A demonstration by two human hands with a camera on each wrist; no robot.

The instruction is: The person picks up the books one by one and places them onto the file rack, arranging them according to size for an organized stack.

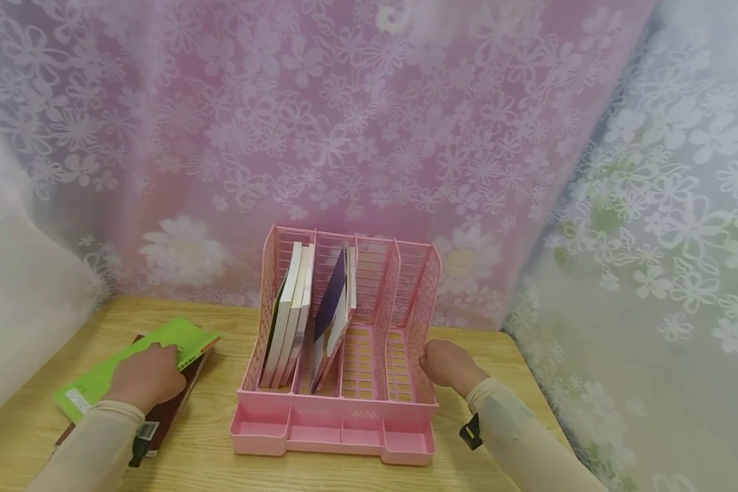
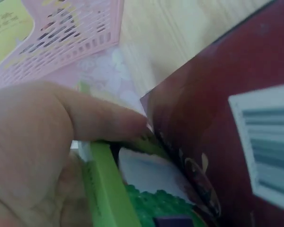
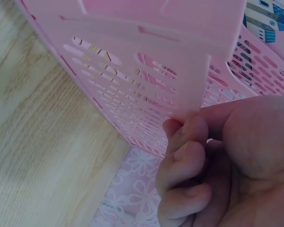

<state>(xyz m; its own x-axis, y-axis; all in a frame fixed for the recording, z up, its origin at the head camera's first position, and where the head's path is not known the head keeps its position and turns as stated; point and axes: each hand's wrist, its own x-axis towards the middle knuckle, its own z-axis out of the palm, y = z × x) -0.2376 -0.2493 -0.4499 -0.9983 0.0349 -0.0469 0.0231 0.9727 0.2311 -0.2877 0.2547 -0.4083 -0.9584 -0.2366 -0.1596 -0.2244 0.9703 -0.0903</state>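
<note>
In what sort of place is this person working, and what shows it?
Probably a desk corner in a home: a wood-grain table stands against a flowered pink curtain, and on it is a pink book rack with books upright in two compartments.

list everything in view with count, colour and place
rack: 1, pink, middle of the table
books: several, mostly white edges, one dark blue cover, left half of rack
green book: 1, green, left on table
dark red book: 1, dark red, beneath green book
table: 1, light wood, underneath
floral curtain: count unclear, pink and white, around table
left hand: 1, gripping the green book
right hand: 1, gripping the rack's right side
sleeves: 2, cream, both arms
wrist devices: 2, black, one per wrist
</note>
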